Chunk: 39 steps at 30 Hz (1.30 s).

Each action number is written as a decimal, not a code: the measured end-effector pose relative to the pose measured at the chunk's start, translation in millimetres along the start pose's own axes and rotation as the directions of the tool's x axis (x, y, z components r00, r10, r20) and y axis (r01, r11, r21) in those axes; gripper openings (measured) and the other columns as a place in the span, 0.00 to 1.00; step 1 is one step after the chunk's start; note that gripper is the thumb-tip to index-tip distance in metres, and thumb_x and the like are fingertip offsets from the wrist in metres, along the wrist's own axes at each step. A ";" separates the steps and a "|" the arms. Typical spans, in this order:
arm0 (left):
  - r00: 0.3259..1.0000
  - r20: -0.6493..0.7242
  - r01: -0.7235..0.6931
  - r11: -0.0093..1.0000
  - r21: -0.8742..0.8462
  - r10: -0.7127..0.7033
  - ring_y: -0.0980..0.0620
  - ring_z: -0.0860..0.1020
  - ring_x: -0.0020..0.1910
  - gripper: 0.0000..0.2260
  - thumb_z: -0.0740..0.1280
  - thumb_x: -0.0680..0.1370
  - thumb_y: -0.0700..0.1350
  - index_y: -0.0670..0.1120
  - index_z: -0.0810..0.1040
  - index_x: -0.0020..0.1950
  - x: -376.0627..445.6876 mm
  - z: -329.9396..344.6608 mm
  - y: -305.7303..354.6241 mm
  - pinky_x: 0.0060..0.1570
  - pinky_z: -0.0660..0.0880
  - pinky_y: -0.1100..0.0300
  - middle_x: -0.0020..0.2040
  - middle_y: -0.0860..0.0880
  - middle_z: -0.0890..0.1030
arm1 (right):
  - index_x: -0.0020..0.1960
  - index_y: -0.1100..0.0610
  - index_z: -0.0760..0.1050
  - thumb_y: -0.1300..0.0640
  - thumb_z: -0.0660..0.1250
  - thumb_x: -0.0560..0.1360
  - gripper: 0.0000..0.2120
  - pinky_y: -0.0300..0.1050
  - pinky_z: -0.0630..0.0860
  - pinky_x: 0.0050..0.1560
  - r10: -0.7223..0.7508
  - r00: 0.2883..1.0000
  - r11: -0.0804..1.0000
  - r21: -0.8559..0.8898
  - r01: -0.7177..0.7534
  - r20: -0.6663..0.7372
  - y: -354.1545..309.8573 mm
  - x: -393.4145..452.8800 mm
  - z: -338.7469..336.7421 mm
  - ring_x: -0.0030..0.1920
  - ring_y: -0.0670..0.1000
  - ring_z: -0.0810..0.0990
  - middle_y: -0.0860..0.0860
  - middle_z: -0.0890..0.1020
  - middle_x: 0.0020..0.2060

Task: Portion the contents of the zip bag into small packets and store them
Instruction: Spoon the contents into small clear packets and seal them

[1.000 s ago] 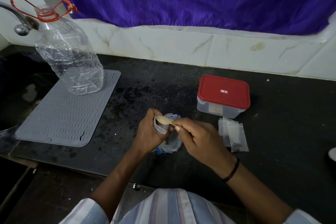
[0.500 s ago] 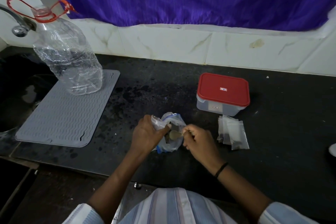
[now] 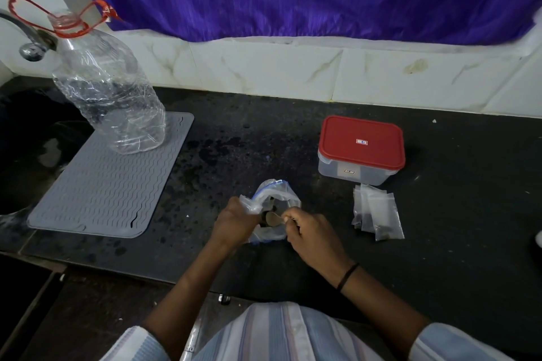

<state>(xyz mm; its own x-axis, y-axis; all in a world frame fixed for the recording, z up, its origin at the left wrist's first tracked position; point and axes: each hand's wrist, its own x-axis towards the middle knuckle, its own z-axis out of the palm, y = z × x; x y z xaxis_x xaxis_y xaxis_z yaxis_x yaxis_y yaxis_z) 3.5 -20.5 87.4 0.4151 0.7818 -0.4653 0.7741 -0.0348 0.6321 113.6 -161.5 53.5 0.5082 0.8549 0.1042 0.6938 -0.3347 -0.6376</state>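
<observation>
From the head view, the left hand (image 3: 234, 224) pinches the rim of the zip bag (image 3: 277, 208) together with what looks like a small packet, fingers curled on the plastic and holding the mouth open. The right hand (image 3: 313, 236) pinches the handle of a small spoon (image 3: 274, 218), grip clamped on it, with the bowl of the spoon inside the bag's mouth, just in front of the fingertips. The bag rests on the black counter (image 3: 264, 138) between the two hands.

The step in hand seems to be scooping a portion. To do it well, the left grip should keep the rim taut and lifted so the mouth does not fold over the spoon; the right should draw the spoon out level and slowly, since the contents look dark and loose and would be hard to find on the dark counter.

Just right of the right hand lie the packets (image 3: 377, 214), some showing dark contents at the bottom. Beyond them, further from the grip, stands the box (image 3: 362, 149) with its red lid on; it probably must be opened before storing.
</observation>
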 end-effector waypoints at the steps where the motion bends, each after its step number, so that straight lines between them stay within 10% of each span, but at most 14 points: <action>1: 1.000 -0.020 -0.002 0.999 -0.036 0.001 0.45 0.78 0.51 0.21 0.72 0.75 0.46 0.44 0.70 0.64 0.0 -0.6 1.4 0.45 0.78 0.54 0.55 0.44 0.76 | 0.53 0.50 0.76 0.51 0.58 0.79 0.08 0.54 0.79 0.37 -0.015 1.000 1.000 -0.026 0.015 0.002 0.2 -0.2 0.6 0.37 0.50 0.81 0.51 0.83 0.39; 8: 0.999 0.026 -0.014 0.937 -0.350 0.025 0.46 0.80 0.48 0.16 0.68 0.74 0.33 0.47 0.71 0.56 -0.6 -0.1 3.5 0.41 0.82 0.47 0.49 0.45 0.77 | 0.52 0.50 0.77 0.52 0.59 0.80 0.08 0.50 0.80 0.38 0.084 0.994 0.991 0.097 -0.090 0.066 -1.0 -0.5 2.6 0.37 0.48 0.82 0.49 0.83 0.38; 14: 0.998 0.062 0.014 0.921 -0.389 0.011 0.41 0.81 0.51 0.18 0.70 0.70 0.29 0.48 0.71 0.51 0.3 1.3 -1.0 0.47 0.81 0.41 0.50 0.43 0.78 | 0.51 0.54 0.78 0.59 0.59 0.82 0.09 0.41 0.74 0.31 0.358 0.894 0.686 0.574 -0.447 0.269 -3.7 4.0 -8.0 0.30 0.49 0.80 0.54 0.83 0.33; 21: 0.998 0.068 0.028 0.909 -0.417 0.000 0.43 0.81 0.51 0.20 0.71 0.69 0.28 0.46 0.73 0.54 7.1 1.6 -6.6 0.50 0.82 0.41 0.52 0.42 0.79 | 0.54 0.61 0.78 0.61 0.58 0.82 0.10 0.41 0.73 0.29 0.444 0.829 0.448 0.717 -0.534 0.340 2.8 3.6 -8.2 0.29 0.50 0.78 0.55 0.81 0.32; 28: 0.999 0.003 -0.037 0.958 -0.284 0.039 0.50 0.78 0.49 0.19 0.73 0.71 0.34 0.47 0.72 0.57 9.8 6.7 -7.5 0.34 0.75 0.61 0.54 0.44 0.79 | 0.50 0.63 0.79 0.63 0.58 0.81 0.10 0.41 0.70 0.26 0.509 0.851 0.466 0.787 -0.403 0.134 2.8 -5.8 -7.2 0.26 0.51 0.75 0.56 0.78 0.28; 39: 0.892 -0.175 -0.439 0.891 -0.115 0.417 0.62 0.74 0.38 0.18 0.78 0.70 0.44 0.46 0.71 0.50 1.8 -11.1 -2.4 0.36 0.71 0.69 0.42 0.52 0.76 | 0.44 0.63 0.80 0.66 0.58 0.80 0.12 0.41 0.66 0.24 0.529 0.847 0.455 0.859 -0.236 -0.047 3.7 -18.1 -39.3 0.23 0.52 0.70 0.56 0.73 0.24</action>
<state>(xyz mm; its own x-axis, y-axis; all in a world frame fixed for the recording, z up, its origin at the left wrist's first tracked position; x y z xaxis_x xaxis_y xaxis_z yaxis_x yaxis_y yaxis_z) -3.0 -12.1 91.9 0.6095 0.7917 -0.0429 0.4527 -0.3030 0.8386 127.0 -193.8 79.3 0.8214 0.5289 -0.2133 -0.2429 -0.0140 -0.9700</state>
